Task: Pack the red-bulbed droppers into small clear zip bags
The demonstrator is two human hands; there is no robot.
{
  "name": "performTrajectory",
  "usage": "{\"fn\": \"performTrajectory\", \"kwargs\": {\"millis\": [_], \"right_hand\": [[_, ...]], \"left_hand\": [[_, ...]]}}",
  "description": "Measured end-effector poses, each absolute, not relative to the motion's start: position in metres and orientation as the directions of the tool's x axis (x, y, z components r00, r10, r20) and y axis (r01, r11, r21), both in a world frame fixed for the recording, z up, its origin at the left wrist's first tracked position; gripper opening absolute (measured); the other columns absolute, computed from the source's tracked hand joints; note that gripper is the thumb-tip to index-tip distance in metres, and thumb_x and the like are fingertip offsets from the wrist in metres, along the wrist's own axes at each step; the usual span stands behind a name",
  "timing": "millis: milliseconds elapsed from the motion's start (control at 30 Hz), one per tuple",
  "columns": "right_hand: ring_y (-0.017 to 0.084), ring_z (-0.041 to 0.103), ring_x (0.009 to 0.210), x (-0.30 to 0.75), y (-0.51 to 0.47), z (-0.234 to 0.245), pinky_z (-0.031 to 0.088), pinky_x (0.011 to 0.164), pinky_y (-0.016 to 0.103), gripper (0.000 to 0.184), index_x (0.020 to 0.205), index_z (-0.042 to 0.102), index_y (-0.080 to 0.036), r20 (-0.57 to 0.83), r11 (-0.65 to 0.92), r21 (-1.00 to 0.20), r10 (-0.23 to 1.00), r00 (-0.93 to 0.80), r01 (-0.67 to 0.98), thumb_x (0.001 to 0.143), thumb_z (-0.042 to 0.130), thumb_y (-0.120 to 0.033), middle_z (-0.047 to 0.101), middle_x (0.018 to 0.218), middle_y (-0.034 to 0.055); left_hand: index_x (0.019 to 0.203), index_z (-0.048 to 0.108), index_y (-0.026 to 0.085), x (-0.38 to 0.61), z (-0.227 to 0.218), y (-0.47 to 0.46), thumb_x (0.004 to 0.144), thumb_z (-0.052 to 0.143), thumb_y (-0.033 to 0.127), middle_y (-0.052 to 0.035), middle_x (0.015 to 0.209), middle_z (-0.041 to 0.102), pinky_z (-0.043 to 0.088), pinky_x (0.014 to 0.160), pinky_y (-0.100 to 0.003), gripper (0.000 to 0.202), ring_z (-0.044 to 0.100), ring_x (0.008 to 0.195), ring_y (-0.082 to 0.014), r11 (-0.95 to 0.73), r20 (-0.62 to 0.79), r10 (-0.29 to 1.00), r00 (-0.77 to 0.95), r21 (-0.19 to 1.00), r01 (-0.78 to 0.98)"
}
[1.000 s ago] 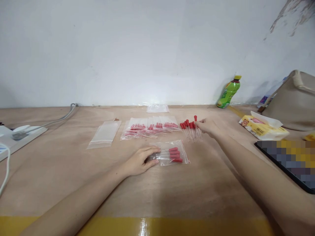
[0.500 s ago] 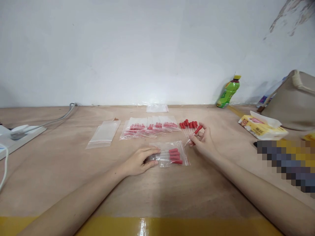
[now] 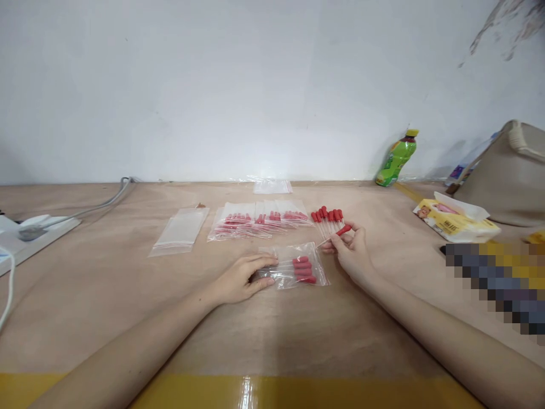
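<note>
A clear zip-lock bag (image 3: 284, 279) lies flat on the table, with several red-bulbed droppers (image 3: 303, 266) inside, bulbs toward the right. At its left end, my left hand (image 3: 246, 278) grips the bag between thumb and fingers. My right hand (image 3: 352, 250) pinches one dropper (image 3: 343, 230) just right of the bag. That dropper slants, red bulb up to the right and thin tip down-left by the bag's right edge. Behind the right hand lies a fan of loose droppers (image 3: 326, 215), bulbs facing the wall.
Filled bags (image 3: 238, 221) overlap in a row behind my hands. Flat bags (image 3: 179, 230) are stacked at left, and another bag (image 3: 272, 187) is by the wall. A power strip (image 3: 46, 230) is far left. A green bottle (image 3: 395, 159), tissue pack (image 3: 455, 218) and beige bag (image 3: 502, 176) stand right.
My right hand has lowered the dropper and tilted it flatter, bringing its tip left to the bag's right edge. The left hand keeps its place on the bag.
</note>
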State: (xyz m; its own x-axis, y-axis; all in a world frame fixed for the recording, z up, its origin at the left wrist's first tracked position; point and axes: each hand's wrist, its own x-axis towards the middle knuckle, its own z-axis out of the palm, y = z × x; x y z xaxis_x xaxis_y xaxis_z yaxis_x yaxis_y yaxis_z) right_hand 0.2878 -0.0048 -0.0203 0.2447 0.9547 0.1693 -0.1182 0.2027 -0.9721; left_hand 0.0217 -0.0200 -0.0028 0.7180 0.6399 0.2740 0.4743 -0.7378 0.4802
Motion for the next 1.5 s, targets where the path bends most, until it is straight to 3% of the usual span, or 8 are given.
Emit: {"fn": "performTrajectory", "kwargs": {"millis": [200,400,633,1000,1167,1300,1400,1500], "right_hand": [[0.014,0.064,0.064,0.279,-0.014,-0.022,0.053,0.063,0.031,0.039,0.088,0.033,-0.024,0.027,0.063,-0.958,0.991,0.13,-0.281,0.069,0.061,-0.044,0.06,0.073,-0.0039],[0.007,0.054,0.05,0.295,-0.013,-0.02,0.043,0.047,0.019,0.032,0.083,0.052,-0.017,-0.04,-0.045,-0.999,0.983,-0.18,-0.026,0.068,0.066,-0.041,0.057,0.059,-0.0038],[0.007,0.052,0.053,0.309,-0.001,-0.012,0.042,0.049,0.019,0.038,0.083,0.059,-0.013,-0.162,-0.135,-0.986,0.924,-0.345,0.103,0.058,0.074,-0.037,0.058,0.057,-0.002],[0.006,0.042,0.042,0.288,-0.004,-0.014,0.031,0.038,0.019,0.044,0.097,0.064,-0.015,-0.108,-0.044,-0.977,0.946,-0.305,0.209,0.063,0.067,-0.042,0.051,0.049,-0.0052],[0.008,0.043,0.041,0.278,-0.004,-0.016,0.035,0.04,0.022,0.032,0.083,0.064,-0.014,-0.061,-0.032,-0.981,0.987,-0.148,0.193,0.064,0.063,-0.04,0.055,0.051,-0.0022],[0.013,0.054,0.056,0.272,-0.002,-0.023,0.044,0.054,0.026,0.017,0.066,0.059,-0.015,0.134,0.141,-0.952,0.99,-0.044,0.271,0.066,0.06,-0.033,0.062,0.065,0.0034],[0.014,0.056,0.063,0.273,-0.001,-0.025,0.044,0.06,0.026,0.013,0.067,0.058,-0.016,0.243,0.277,-0.891,0.96,-0.139,0.361,0.069,0.055,-0.029,0.061,0.068,0.0025],[0.012,0.056,0.063,0.278,-0.003,-0.021,0.044,0.059,0.024,0.015,0.071,0.057,-0.016,0.199,0.278,-0.902,0.946,-0.255,0.329,0.073,0.051,-0.03,0.061,0.07,0.001]], "left_hand": [[0.124,0.046,0.021,0.022,-0.002,-0.02,0.085,0.053,0.031,-0.0067,0.125,0.052,0.039,0.098,-0.036,0.04,0.047,0.116,-0.0201,-0.734,0.272,0.646,0.713,0.478,0.483],[0.128,0.041,0.022,0.021,-0.001,-0.021,0.085,0.053,0.031,-0.0082,0.133,0.043,0.036,0.101,-0.037,0.045,0.041,0.122,-0.0208,-0.737,0.284,0.645,0.709,0.475,0.48],[0.127,0.043,0.022,0.022,-0.001,-0.022,0.085,0.053,0.033,-0.0083,0.13,0.046,0.036,0.1,-0.039,0.045,0.042,0.121,-0.0225,-0.73,0.28,0.655,0.702,0.474,0.492],[0.127,0.042,0.022,0.021,-0.004,-0.02,0.085,0.053,0.032,-0.0082,0.129,0.047,0.037,0.1,-0.039,0.044,0.043,0.12,-0.0223,-0.739,0.294,0.642,0.708,0.483,0.47],[0.126,0.043,0.023,0.022,-0.003,-0.02,0.085,0.052,0.031,-0.0073,0.129,0.047,0.036,0.1,-0.038,0.043,0.044,0.119,-0.0217,-0.738,0.289,0.641,0.711,0.485,0.469],[0.126,0.043,0.023,0.022,-0.003,-0.021,0.085,0.053,0.031,-0.0072,0.128,0.048,0.037,0.099,-0.038,0.043,0.045,0.118,-0.0216,-0.736,0.285,0.643,0.711,0.488,0.47],[0.126,0.043,0.022,0.022,-0.002,-0.021,0.085,0.053,0.03,-0.0068,0.128,0.049,0.037,0.1,-0.036,0.043,0.045,0.118,-0.0206,-0.733,0.284,0.647,0.708,0.487,0.474],[0.126,0.043,0.022,0.022,-0.002,-0.021,0.085,0.053,0.031,-0.0065,0.127,0.049,0.037,0.1,-0.035,0.043,0.045,0.118,-0.0202,-0.734,0.287,0.647,0.706,0.486,0.475]]}}
